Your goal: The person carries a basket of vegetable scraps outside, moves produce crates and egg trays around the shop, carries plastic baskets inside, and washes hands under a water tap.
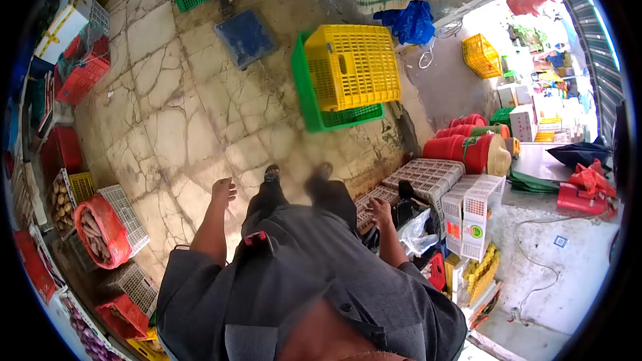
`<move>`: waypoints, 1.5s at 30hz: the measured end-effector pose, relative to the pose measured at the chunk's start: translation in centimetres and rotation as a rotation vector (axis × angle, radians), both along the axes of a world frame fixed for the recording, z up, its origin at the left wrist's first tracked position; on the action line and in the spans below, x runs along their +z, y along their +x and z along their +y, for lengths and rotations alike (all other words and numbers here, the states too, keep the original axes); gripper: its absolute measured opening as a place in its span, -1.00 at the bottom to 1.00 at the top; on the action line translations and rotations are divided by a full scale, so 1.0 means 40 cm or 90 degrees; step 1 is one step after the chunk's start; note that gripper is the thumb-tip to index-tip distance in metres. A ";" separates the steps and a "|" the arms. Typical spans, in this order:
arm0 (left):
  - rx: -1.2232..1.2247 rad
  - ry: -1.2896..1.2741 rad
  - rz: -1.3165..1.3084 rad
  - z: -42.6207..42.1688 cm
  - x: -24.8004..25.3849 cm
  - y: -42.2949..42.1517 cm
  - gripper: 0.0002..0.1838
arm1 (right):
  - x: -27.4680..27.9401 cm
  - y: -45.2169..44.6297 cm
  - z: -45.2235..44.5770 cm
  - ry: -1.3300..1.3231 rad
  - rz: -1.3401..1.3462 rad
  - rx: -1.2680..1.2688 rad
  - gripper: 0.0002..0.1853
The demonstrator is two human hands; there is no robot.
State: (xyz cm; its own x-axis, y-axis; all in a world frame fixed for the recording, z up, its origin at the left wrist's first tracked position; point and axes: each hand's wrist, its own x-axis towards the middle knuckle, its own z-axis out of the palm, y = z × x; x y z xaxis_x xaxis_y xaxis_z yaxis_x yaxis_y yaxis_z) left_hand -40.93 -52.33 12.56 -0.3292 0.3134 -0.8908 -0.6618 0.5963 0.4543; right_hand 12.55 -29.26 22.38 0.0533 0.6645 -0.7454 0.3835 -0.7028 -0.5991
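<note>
My left hand hangs out from my side over the cracked tile floor, holding nothing, its fingers loosely bent and apart. On the other side, my right hand is also without an object, fingers spread and slightly curled. It appears above or beside a low white crate and near a clear plastic bag; whether it touches either I cannot tell. Ahead of my feet, a yellow crate lies tilted in a larger green crate.
A dark blue floor-scale platform lies ahead to the left. Red sacks and crates of produce, including a red bag of roots, line the left side. Stacked white crates and red rolled bundles stand on the right. Another yellow crate sits near the doorway.
</note>
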 end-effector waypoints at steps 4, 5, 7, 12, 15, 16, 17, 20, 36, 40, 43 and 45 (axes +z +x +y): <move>0.024 -0.003 0.022 0.006 0.032 -0.055 -0.59 | -0.077 -0.002 0.023 0.022 0.122 0.033 -0.64; 0.036 -0.003 0.022 -0.011 0.025 -0.061 -0.59 | -0.059 -0.032 0.032 0.010 0.083 0.029 -0.64; 0.066 0.008 0.011 -0.057 0.013 -0.064 -0.56 | -0.019 -0.090 0.049 -0.014 0.006 0.023 -0.64; 0.114 -0.055 -0.023 -0.150 -0.056 -0.044 -0.58 | -0.142 -0.021 0.107 0.078 0.101 0.217 -0.69; -0.021 -0.101 -0.039 -0.092 -0.116 -0.070 -0.61 | -0.082 -0.026 0.103 0.038 0.084 -0.011 -0.73; 0.016 -0.080 -0.045 -0.053 -0.153 -0.087 -0.68 | -0.062 -0.016 0.073 0.059 0.037 -0.018 -0.72; -0.042 -0.050 0.013 0.002 -0.137 -0.103 -0.71 | -0.058 0.009 0.049 0.027 0.036 -0.027 -0.73; -0.039 0.063 0.077 0.217 -0.039 -0.158 -0.71 | -0.141 0.175 -0.079 -0.114 0.285 -0.135 -0.75; 0.124 -0.197 -0.016 -0.013 -0.029 0.163 -0.63 | 0.018 -0.154 0.523 0.053 0.084 0.122 -0.59; 0.239 -0.173 0.036 0.024 0.100 0.241 -0.64 | -0.067 -0.183 0.615 -0.046 0.023 0.218 -0.60; 0.307 -0.093 0.099 0.058 0.164 0.299 -0.68 | -0.161 -0.131 0.670 -0.214 -0.125 0.317 -0.66; 0.335 -0.050 0.104 0.062 0.179 0.321 -0.67 | -0.184 -0.126 0.711 -0.253 -0.091 0.273 -0.72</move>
